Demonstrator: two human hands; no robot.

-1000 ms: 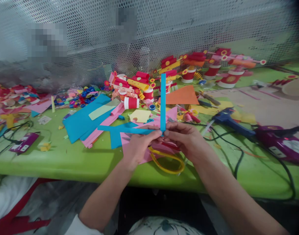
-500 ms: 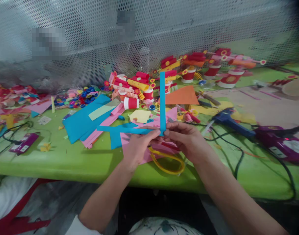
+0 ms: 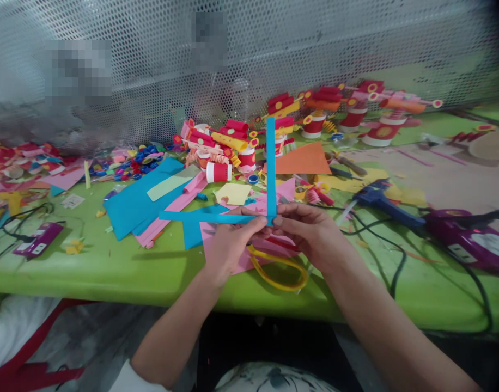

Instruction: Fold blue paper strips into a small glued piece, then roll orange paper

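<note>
Two blue paper strips meet at a right angle between my hands. One upright strip point(image 3: 271, 158) points away from me; the other strip point(image 3: 204, 218) runs out to the left. My left hand point(image 3: 229, 239) pinches the corner where they overlap, thumb on top. On the other side of that corner, my right hand point(image 3: 306, 228) grips it with thumb and fingertips. Whether the strips are stuck together I cannot tell. Below my hands lie scissors with a yellow handle point(image 3: 282, 275), partly hidden, on pink paper point(image 3: 237, 265).
Blue sheets point(image 3: 139, 198) and a tipped red paper cup point(image 3: 219, 172) lie ahead on the green table point(image 3: 151, 272). Finished-looking paper-cup models point(image 3: 386, 128) stand along the mesh point(image 3: 151, 81). A blue glue gun point(image 3: 390, 207), black cords and a purple power strip point(image 3: 470, 239) are at right.
Almost nothing differs: the view has shifted very slightly. Both hands keep hold of the strips at the corner, and the left-pointing strip looks a little straighter.
</note>
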